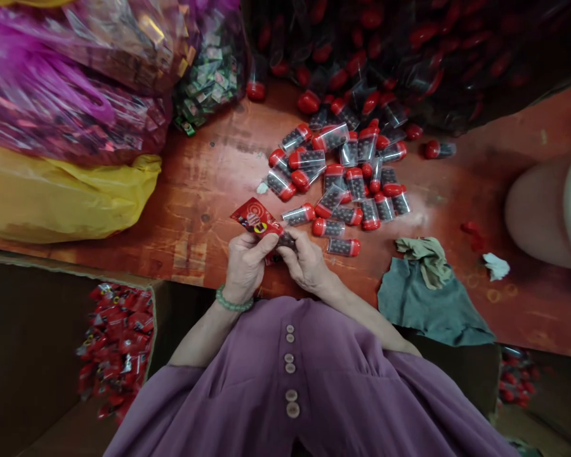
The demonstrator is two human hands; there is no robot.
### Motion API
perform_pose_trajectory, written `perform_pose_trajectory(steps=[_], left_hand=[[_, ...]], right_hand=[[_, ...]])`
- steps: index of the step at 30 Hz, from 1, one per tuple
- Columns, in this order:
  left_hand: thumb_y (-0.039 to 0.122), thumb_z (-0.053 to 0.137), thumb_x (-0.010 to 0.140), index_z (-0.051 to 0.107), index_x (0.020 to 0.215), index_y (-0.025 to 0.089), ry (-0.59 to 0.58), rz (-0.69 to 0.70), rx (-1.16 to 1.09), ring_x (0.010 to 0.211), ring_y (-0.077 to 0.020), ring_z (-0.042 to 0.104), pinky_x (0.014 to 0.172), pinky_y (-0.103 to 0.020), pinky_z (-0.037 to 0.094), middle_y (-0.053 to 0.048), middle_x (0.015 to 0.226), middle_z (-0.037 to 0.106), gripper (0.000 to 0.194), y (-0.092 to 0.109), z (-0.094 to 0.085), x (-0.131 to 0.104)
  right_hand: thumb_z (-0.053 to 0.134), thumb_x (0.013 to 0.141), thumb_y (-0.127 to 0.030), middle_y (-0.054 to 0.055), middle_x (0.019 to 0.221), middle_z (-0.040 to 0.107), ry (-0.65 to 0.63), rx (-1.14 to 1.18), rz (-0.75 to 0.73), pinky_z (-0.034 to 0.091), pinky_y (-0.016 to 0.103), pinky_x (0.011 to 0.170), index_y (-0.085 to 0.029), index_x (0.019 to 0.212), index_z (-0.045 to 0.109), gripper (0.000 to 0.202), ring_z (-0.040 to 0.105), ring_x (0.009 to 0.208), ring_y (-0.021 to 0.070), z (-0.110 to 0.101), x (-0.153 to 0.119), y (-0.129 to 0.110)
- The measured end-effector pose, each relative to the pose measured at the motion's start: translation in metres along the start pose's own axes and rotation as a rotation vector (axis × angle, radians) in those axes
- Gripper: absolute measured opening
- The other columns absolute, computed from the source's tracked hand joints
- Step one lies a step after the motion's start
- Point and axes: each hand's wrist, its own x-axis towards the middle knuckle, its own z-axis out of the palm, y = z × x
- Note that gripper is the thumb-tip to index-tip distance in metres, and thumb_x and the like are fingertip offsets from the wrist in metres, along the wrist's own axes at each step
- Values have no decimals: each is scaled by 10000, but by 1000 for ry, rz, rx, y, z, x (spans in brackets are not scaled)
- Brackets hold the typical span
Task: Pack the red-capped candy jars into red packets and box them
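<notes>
A seated person in a purple buttoned garment works at the near edge of a worn reddish wooden table (204, 190). The left hand (244, 265), a green bead bracelet (233, 303) at its wrist, pinches a glossy red printed packet (255, 219), angled up as if to keep its mouth open. The right hand (307, 260) is closed on a small clear red-capped tube of dark pellets (285, 240) at the packet's opening. Matching tubes lie in a loose pile (342, 178) just beyond, within reach. A carton of red packets (117, 343) sits low at the left.
</notes>
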Motion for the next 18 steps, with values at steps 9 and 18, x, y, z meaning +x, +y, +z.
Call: perform_pose_trajectory(steps=[9,18], left_hand=[[511,856,663,794,863,183,-41,52,-22,961,-245,735,886,-348,584,-82,936,787,389,-1,-6,-2],[464,883,634,765,768,163,-57,51,-16,613,-166,690,559,-274,572,-58,762,765,349,-7,2,-1]], right_hand=[[469,1005,-408,68,1071,686,-45,77,21,537,266,730,-206,1170,527,268,650,796,130,-1,7,-1],[525,990,-356,-36,719,602,-77,380,184,510,229,628,-194,1140,560,224,611,623,92,-14,-3,-3]])
